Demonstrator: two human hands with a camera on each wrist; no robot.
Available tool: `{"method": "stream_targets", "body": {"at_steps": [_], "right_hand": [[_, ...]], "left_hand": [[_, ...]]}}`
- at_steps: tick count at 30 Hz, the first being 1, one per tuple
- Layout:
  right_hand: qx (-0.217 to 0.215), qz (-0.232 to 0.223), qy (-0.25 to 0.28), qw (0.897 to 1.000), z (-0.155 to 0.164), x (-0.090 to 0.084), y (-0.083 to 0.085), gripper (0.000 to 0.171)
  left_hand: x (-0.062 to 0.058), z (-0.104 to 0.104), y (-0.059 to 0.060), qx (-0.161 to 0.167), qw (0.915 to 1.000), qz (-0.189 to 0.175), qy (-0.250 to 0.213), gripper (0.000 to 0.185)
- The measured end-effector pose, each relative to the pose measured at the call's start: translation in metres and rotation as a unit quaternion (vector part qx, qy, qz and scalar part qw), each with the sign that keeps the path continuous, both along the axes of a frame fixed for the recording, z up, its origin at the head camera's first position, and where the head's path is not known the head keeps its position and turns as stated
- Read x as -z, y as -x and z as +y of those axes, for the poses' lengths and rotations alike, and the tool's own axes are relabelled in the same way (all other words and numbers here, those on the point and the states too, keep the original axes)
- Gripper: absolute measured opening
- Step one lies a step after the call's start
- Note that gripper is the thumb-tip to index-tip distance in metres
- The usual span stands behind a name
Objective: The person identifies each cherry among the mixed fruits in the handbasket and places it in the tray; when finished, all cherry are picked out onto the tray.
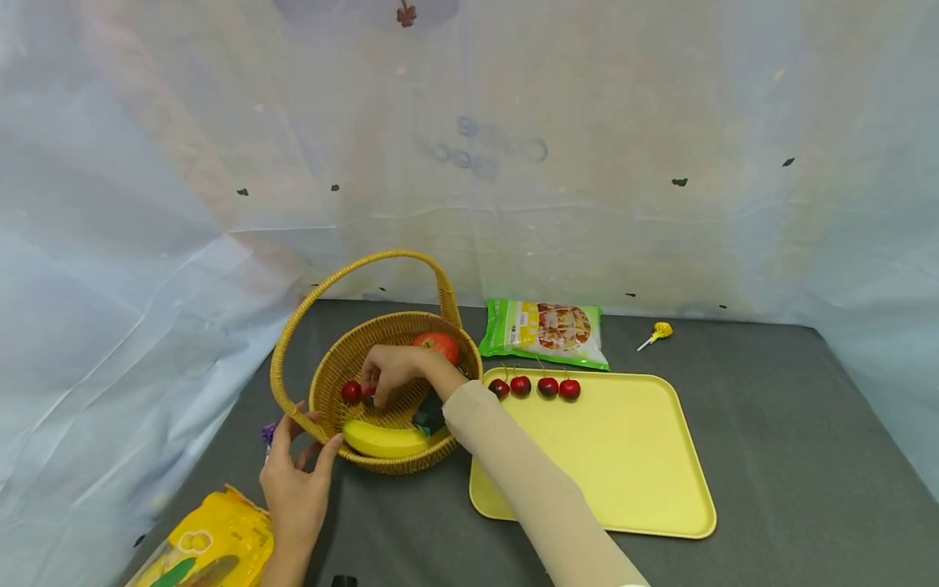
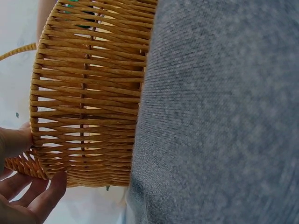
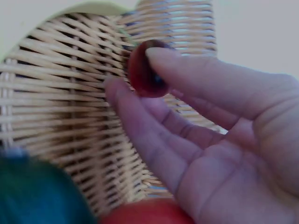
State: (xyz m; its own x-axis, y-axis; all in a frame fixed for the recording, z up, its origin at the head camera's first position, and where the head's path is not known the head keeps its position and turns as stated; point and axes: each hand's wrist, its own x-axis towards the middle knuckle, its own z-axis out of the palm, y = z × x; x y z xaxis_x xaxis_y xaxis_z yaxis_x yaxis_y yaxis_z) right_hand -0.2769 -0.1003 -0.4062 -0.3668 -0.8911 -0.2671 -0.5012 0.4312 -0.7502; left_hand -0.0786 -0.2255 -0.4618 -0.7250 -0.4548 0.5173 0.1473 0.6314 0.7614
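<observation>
A dark grey cloth-covered table (image 1: 770, 456) is walled in by pale translucent plastic sheeting (image 1: 147, 163). The right hand (image 1: 392, 371) reaches inside the woven wicker basket with a hoop handle (image 1: 293, 326) and pinches a small dark red cherry (image 3: 142, 70) between thumb and fingertips. The left hand (image 1: 293, 481), fingers straight and spread, steadies the basket's near rim.

Right of the right forearm lies a yellow plastic tray (image 1: 623, 465) bearing four red cherries (image 1: 534, 386). A dark blue-green object under the right wrist is blurred and mostly covered. The yellow packet (image 1: 213, 546) beside the left wrist is cut off.
</observation>
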Motion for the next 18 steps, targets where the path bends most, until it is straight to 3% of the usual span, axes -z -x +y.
{"method": "stream_targets", "body": {"at_steps": [6,12,18], "right_hand": [[-0.026,-0.017,0.117,0.993,0.032,-0.023,0.004,0.028],[-0.028,-0.032,0.225,0.974,0.111,-0.036,0.001,0.034],[0.089,-0.034,0.228,0.969,0.209,-0.024,-0.014,0.036]], "left_hand": [[0.0,-0.001,0.0,0.001,1.0,-0.004,-0.004,0.065],[-0.001,0.002,0.002,0.007,1.0,0.003,-0.001,0.066],[-0.001,0.001,-0.001,-0.001,1.0,0.0,-0.004,0.065]]}}
